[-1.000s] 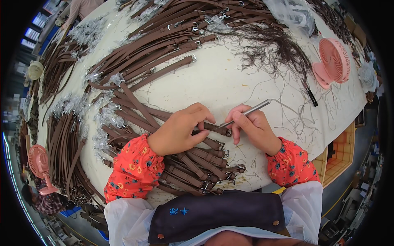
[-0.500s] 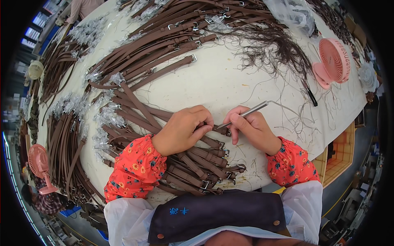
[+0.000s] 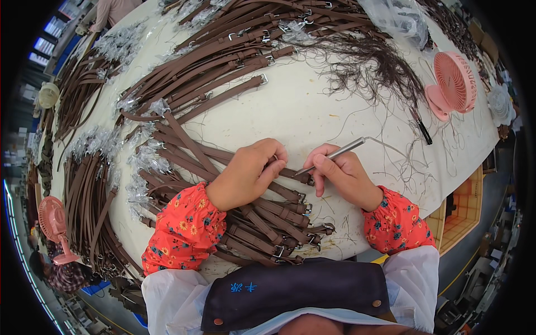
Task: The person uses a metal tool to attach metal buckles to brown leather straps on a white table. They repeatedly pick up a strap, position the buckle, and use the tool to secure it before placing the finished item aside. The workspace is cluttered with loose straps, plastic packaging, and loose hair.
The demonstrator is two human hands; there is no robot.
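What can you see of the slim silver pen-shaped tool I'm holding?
The slim silver pen-shaped tool looks metallic, its smooth, straight barrel narrowing to a thin point. It slants, its rear end toward the picture's upper right, where a thin grey cord trails off. Thumb and fingers of the right hand grip it. Its point is at a brown leather-look strap; contact is unclear.

Right hand (image 3: pixel 353 177) holding metal tool (image 3: pixel 350 147), tip at brown strap (image 3: pixel 304 178), left hand (image 3: pixel 239 174) alongside

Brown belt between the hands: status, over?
Left hand at belt, grip unclear. Right hand grips metal pen-like tool, tip near belt's end. Other belts crowd its near side.
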